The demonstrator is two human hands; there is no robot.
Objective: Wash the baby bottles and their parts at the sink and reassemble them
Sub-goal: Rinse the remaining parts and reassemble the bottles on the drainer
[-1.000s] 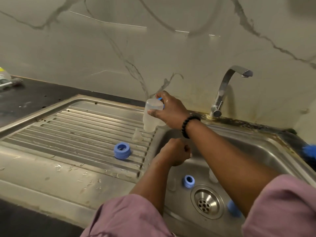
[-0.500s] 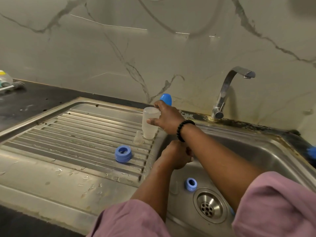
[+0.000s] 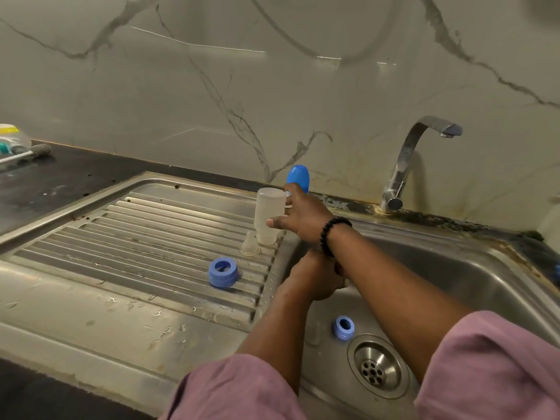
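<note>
While its fingers [image 3: 277,222] curl round the clear bottle [image 3: 268,215], standing inverted on the draining board [image 3: 121,237], the right hand [image 3: 303,219] also holds a blue cap [image 3: 298,178] (at 12 o'clock). A teat [image 3: 250,245] sits at 7 o'clock, a blue ring [image 3: 223,271] beyond. The left hand [image 3: 315,277] is fisted over the sink [image 3: 454,283]; what it grips, I cannot tell.

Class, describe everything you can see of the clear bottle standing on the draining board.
The clear bottle is a translucent, frosted-looking plastic body without ring or teat. It stands upside down, neck on the ribbed draining board beside the sink basin. The right hand holds its side. A clear teat sits just in front of it.
</note>
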